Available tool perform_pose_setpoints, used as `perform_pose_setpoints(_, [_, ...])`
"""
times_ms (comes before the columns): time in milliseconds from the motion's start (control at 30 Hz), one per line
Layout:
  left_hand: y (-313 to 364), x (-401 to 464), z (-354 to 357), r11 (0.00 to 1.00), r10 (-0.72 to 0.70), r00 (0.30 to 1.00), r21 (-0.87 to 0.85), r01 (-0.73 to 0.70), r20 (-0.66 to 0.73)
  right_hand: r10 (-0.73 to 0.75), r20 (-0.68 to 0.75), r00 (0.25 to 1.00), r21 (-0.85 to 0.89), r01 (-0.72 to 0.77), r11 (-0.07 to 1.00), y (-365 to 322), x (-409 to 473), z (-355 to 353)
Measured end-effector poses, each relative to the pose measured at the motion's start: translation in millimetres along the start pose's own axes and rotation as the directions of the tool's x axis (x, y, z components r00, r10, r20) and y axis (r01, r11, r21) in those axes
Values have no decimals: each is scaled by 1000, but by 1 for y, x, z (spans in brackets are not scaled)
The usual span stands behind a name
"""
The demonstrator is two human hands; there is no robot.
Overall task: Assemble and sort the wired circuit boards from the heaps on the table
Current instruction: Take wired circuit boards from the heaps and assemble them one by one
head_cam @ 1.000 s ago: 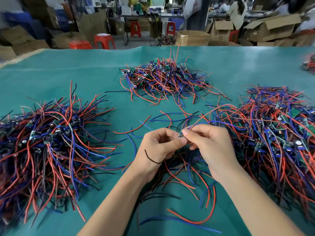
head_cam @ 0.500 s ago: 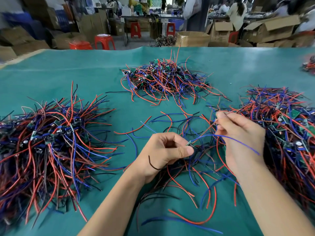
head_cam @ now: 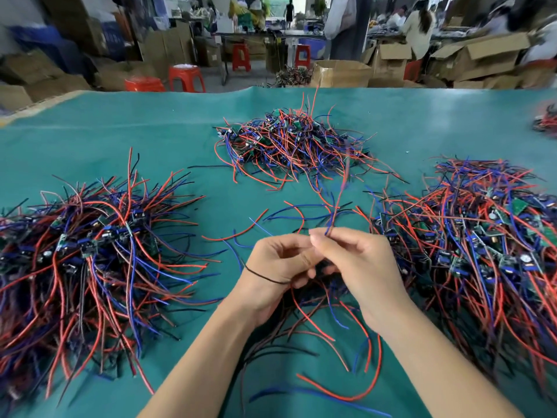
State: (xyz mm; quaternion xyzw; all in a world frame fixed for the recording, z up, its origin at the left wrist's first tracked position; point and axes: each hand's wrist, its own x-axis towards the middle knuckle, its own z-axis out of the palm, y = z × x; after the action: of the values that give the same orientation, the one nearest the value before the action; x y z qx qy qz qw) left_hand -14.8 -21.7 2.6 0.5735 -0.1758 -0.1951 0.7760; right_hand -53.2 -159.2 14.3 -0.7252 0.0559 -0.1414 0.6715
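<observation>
A teal desk (head_cam: 120,140) runs bare toward its far edge at 12 o'clock. Nearest, the left hand (head_cam: 278,267) and right hand (head_cam: 358,263) together pinch wires (head_cam: 333,218) at centre. Three large heaps surround them: 9 o'clock (head_cam: 87,254), 3 o'clock (head_cam: 482,239), 12 o'clock (head_cam: 295,146).

Teal table cover (head_cam: 120,140), red, blue (some black) wire heaps (head_cam: 90,251), orange-red stools (head_cam: 185,76)

Head view: looks forward-down over table (head_cam: 150,131), close above hands.
</observation>
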Motion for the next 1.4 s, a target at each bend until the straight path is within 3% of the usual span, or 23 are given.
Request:
perform_pose_setpoints(100, [0,0,0,1000,-20,1000,9,20,-2,67,-17,998,84,-66,994,-4,3,-7])
perform_pose_setpoints(233, [1,0,2,999,-27,1000,23,27,-10,3,-13,1000,-42,-3,999,-2,3,-9])
perform_pose_setpoints(500, [4,-3,3,989,-52,998,139,49,20,-72,-29,997,-128,68,990,-6,6,-18])
perform_pose_setpoints(600, [7,-4,3,986,-84,995,151,75,54,-42,-73,996,-4,42,999,-11,7,-19])
perform_pose_setpoints(767, [15,-8,7,971,-127,982,219,94,143,0,-266,964,251,69,966,-24,12,-33])
perform_pose_setpoints(1133, [21,-11,9,963,-142,966,257,84,215,58,-488,871,410,170,896,-36,18,-59])
perform_pose_setpoints(1400, [22,-12,9,965,-150,946,250,78,286,38,-574,818,373,220,901,-40,17,-62])
